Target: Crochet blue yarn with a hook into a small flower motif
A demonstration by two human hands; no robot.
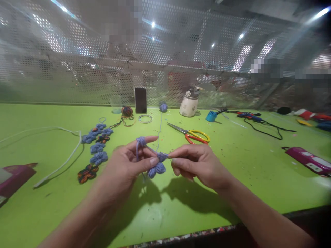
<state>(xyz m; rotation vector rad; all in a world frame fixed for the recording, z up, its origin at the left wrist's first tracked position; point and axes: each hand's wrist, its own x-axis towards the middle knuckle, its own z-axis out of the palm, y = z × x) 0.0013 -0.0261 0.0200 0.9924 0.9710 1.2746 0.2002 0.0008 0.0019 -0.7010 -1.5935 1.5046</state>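
Between my hands is a purple crocheted flower piece (158,168) with puffy petals. My left hand (131,162) pinches it between thumb and fingers, and purple yarn (141,141) is wound around the raised index finger. My right hand (196,162) is closed in a pinch on a crochet hook (168,156), of which only a short bit by the stitches shows. From the work, a strand runs back to a purple yarn ball (163,107). To the left lie finished crocheted flowers (98,157), blue-purple and dark multicoloured.
Scissors (191,133) with yellow and red handles lie beyond my right hand. Behind stand a phone (140,100), a white jug (189,103) and a multicoloured yarn ball (127,111). A glue gun (249,117) and a purple power strip (309,160) are at right, a white cable (64,163) at left.
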